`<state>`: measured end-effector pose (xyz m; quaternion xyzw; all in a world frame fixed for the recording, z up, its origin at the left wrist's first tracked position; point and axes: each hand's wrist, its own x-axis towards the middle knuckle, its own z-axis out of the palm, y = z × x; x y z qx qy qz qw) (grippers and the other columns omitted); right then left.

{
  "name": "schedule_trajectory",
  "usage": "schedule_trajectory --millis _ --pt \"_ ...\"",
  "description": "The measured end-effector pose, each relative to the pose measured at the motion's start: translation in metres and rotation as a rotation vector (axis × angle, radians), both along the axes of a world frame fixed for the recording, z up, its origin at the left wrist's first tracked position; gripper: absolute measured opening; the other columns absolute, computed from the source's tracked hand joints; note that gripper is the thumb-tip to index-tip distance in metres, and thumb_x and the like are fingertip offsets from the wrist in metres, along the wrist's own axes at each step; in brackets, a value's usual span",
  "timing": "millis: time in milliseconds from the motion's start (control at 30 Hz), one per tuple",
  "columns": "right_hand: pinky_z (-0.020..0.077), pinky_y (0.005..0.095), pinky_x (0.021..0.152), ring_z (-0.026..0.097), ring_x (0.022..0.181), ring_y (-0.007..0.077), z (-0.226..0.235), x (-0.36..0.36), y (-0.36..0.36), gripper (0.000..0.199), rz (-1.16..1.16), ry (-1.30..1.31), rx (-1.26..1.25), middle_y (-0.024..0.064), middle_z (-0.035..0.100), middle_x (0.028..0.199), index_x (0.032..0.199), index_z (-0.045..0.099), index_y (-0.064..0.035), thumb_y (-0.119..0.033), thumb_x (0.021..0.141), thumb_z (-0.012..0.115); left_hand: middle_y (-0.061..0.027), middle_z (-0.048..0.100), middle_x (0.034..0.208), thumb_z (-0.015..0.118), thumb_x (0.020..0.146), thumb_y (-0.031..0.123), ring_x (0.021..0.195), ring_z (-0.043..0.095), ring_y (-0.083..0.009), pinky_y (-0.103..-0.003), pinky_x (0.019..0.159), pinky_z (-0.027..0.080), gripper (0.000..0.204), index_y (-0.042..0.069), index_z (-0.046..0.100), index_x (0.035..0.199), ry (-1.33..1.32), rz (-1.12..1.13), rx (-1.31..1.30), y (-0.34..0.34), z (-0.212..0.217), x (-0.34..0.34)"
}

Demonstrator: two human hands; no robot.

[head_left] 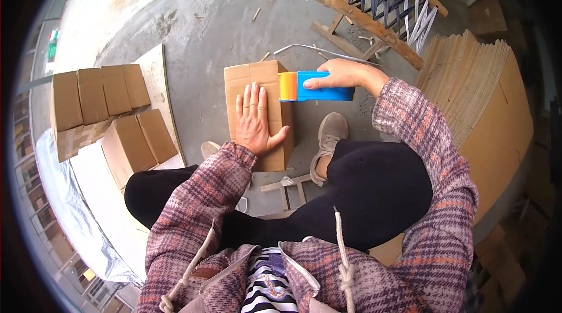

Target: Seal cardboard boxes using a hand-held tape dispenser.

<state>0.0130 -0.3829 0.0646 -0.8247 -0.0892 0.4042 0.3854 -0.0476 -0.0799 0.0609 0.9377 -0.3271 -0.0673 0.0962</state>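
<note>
Between my feet stands a brown cardboard box (239,96), its top flaps closed. My left hand (255,120) lies flat on the top of it, fingers spread and thumb out to the right. My right hand (342,78) grips a blue tape dispenser (325,92) with an orange front end. That orange end is up against the upper right side of the box. Whether tape is stuck to the box there, I cannot tell.
Closed cardboard boxes (99,93) are stacked at the left on a pale board. Flat cardboard sheets (462,85) form a tall pile at the right. A wooden stool (374,17) with woven straps stands at the far right. Thin scraps (256,14) litter the concrete floor.
</note>
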Motion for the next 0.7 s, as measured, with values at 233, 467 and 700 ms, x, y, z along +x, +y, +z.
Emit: schedule_trajectory --millis 233,467,700 --pt "0.0499 0.0374 0.073 0.065 0.081 0.0246 -0.019 -0.012 -0.031 0.076 -0.057 0.017 -0.006 0.0165 0.068 0.087 0.098 0.070 0.0004 -0.073 0.079 0.060 -0.0276 0.018 0.157 0.061 0.078 0.058 0.148 0.013 -0.0417 -0.052 0.119 0.006 0.106 -0.007 0.019 0.149 -0.006 0.004 -0.001 -0.001 -0.001 0.001" --pt "0.0510 0.0413 0.075 0.067 0.086 0.0325 -0.043 -0.027 -0.062 0.084 -0.060 0.008 -0.158 0.0226 0.069 0.095 0.104 0.070 0.0031 -0.076 0.077 0.059 -0.0286 0.018 0.156 0.061 0.078 0.058 0.147 0.013 -0.0427 -0.053 0.119 0.007 0.106 -0.008 0.019 0.149 0.018 0.002 0.012 -0.001 0.000 0.002" --pt "0.0521 0.0438 0.079 0.069 0.089 0.0345 -0.043 0.012 0.009 0.081 0.081 0.057 -0.359 0.0226 0.070 0.099 0.099 0.073 0.0028 -0.073 0.076 0.057 -0.0290 0.018 0.156 0.061 0.078 0.057 0.147 0.013 -0.0422 -0.054 0.118 0.007 0.107 -0.007 0.017 0.150 0.016 -0.006 -0.018 0.000 0.000 0.002"
